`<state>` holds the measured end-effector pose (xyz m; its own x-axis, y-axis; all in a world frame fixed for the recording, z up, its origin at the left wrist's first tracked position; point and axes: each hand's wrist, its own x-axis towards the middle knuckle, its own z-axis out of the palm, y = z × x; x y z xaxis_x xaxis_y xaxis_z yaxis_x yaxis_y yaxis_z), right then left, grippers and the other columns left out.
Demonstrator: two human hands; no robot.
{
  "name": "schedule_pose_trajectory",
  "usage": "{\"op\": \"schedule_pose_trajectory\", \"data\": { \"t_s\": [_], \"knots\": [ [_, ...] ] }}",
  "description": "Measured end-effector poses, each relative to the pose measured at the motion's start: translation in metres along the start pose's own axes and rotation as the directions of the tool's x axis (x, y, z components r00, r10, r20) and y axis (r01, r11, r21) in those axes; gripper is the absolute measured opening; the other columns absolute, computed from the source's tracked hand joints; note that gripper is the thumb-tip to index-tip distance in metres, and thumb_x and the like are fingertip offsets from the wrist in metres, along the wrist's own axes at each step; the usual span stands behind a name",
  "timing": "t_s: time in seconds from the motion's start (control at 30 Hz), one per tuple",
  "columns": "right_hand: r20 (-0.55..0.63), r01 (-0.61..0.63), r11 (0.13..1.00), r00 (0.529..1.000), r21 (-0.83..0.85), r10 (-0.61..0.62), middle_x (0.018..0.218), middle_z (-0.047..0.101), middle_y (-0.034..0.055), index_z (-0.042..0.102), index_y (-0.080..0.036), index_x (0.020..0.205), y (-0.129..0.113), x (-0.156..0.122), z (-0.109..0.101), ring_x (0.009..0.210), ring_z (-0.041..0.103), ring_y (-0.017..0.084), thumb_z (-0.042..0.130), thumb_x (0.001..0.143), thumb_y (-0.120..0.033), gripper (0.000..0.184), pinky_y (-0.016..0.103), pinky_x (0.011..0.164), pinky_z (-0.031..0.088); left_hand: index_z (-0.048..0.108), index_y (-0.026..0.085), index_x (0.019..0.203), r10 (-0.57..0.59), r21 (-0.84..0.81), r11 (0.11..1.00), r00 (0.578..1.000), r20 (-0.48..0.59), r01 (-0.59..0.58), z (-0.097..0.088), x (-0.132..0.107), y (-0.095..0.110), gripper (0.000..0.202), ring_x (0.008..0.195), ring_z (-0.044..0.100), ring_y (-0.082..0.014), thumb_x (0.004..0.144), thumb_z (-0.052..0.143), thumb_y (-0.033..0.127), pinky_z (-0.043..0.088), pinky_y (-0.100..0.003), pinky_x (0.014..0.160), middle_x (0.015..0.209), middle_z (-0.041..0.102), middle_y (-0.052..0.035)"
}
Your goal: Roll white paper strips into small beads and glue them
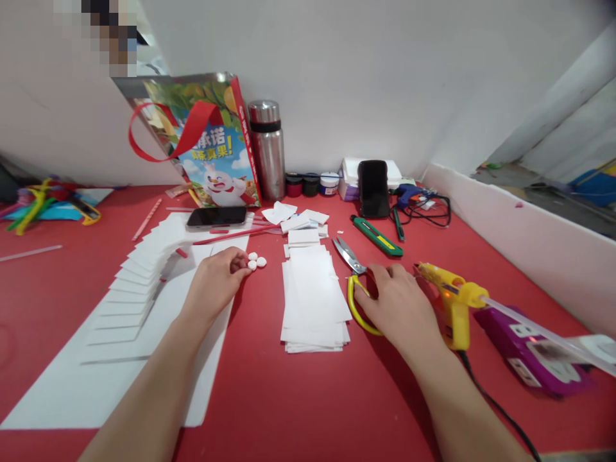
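My left hand (pixel 217 281) is closed in a pinch, its thumb and fingertips against a cluster of three small white discs (pixel 261 262). Beneath that forearm lies a large white sheet (pixel 192 391). My right hand (pixel 397 305) is curled over the yellow handles of a pair of scissors (pixel 357 307); part of the handles is hidden under it. The scissors lie on the red table with blades apart, pointing away from me. Between my hands sits a stack of white paper strips (pixel 315 295), with smaller white pieces (pixel 304 237) behind it.
Fanned white cards (pixel 129 282) stand on the sheet. A phone (pixel 216 216), gift bag (pixel 216 141) and steel flask (pixel 269 154) are behind. To the right are a green utility knife (pixel 378 236), yellow glue gun (pixel 455 305) with its cable, purple box (pixel 534 353) and another phone (pixel 373 189).
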<state>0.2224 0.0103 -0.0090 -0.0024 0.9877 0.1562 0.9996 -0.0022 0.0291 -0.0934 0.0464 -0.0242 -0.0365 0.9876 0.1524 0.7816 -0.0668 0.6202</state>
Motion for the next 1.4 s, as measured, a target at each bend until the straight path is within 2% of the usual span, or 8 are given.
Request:
{"op": "schedule_pose_trajectory", "data": {
  "t_s": [0.2,0.43,0.67,0.93,1.07,1.17,1.3,1.4],
  "knots": [
    [0.003,0.001,1.0,1.0,0.004,-0.001,0.094,0.06,0.0136,0.065,-0.015,0.105,0.0,0.0,0.0,0.086,0.06,0.029,0.054,0.093,-0.039,0.029,0.034,0.07,0.039,0.066,0.02,0.104,-0.031,0.057,0.998,0.999,-0.02,0.032,-0.008,0.003,0.0,0.028,0.078,0.067,-0.0217,0.08,0.065,0.035,0.05,-0.034,0.072,0.094,0.073,-0.0054],
    [0.014,-0.009,1.0,1.0,0.008,0.009,0.095,0.06,0.014,0.065,-0.015,0.107,0.0,0.001,-0.001,0.088,0.061,0.03,0.054,0.093,-0.039,0.03,0.035,0.072,0.04,0.064,0.023,0.127,0.121,0.05,0.991,0.992,0.042,-0.123,-0.004,0.006,0.0,0.044,0.109,0.064,-0.0252,0.088,0.044,0.016,0.049,-0.04,0.094,0.123,0.071,-0.0075],
    [-0.001,-0.004,1.0,1.0,0.011,0.004,0.094,0.06,0.0138,0.065,-0.015,0.105,0.0,0.0,0.0,0.088,0.061,0.03,0.054,0.092,-0.038,0.029,0.035,0.071,0.04,0.07,0.023,0.119,0.124,0.081,0.99,0.99,-0.06,-0.119,0.003,0.007,-0.002,0.036,0.1,0.066,-0.0255,0.086,0.055,0.019,0.05,-0.04,0.093,0.106,0.076,-0.006],
    [-0.004,-0.006,1.0,1.0,0.014,0.006,0.094,0.06,0.0139,0.065,-0.015,0.106,0.0,0.0,0.001,0.087,0.059,0.029,0.054,0.092,-0.039,0.03,0.035,0.072,0.041,0.07,0.023,0.119,0.139,0.095,0.987,0.987,-0.08,-0.131,0.006,0.007,-0.006,0.034,0.1,0.065,-0.0251,0.089,0.054,0.022,0.05,-0.04,0.094,0.108,0.074,-0.0066],
    [0.006,-0.009,1.0,1.0,0.024,0.009,0.096,0.059,0.0145,0.065,-0.014,0.11,0.001,0.001,0.002,0.088,0.059,0.029,0.053,0.094,-0.038,0.032,0.035,0.073,0.042,0.067,0.022,0.125,0.273,0.088,0.961,0.95,-0.151,-0.263,0.005,0.005,0.001,0.035,0.115,0.061,-0.026,0.094,0.053,0.028,0.046,-0.044,0.103,0.123,0.068,-0.0097],
    [-0.002,-0.005,0.999,1.0,0.045,0.005,0.097,0.058,0.0151,0.066,-0.014,0.114,0.003,0.001,0.002,0.088,0.058,0.029,0.053,0.095,-0.037,0.033,0.036,0.076,0.043,0.072,0.026,0.118,0.436,0.116,0.896,0.899,-0.041,-0.429,0.006,0.003,0.008,0.029,0.124,0.054,-0.0271,0.094,0.058,0.031,0.041,-0.048,0.108,0.13,0.064,-0.0082],
    [-0.155,0.063,0.987,0.987,0.145,-0.04,0.102,0.057,0.0159,0.068,-0.013,0.114,0.001,-0.001,-0.002,0.095,0.056,0.029,0.056,0.093,-0.031,0.03,0.038,0.086,0.044,0.076,0.03,0.109,0.497,0.163,0.848,0.864,0.085,-0.504,0.01,0.002,0.012,0.024,0.135,0.046,-0.0299,0.096,0.055,0.027,0.039,-0.055,0.108,0.14,0.059,-0.0065],
    [-0.269,0.182,0.942,0.957,0.282,-0.104,0.107,0.059,0.0135,0.067,-0.015,0.115,-0.011,-0.004,-0.009,0.097,0.058,0.026,0.052,0.096,-0.03,0.028,0.034,0.086,0.045,0.072,0.028,0.116,0.499,0.145,0.855,0.866,0.028,-0.497,0.013,0.001,0.015,0.026,0.136,0.045,-0.0295,0.096,0.056,0.029,0.039,-0.054,0.109,0.14,0.059,-0.0081]
  ]
}}
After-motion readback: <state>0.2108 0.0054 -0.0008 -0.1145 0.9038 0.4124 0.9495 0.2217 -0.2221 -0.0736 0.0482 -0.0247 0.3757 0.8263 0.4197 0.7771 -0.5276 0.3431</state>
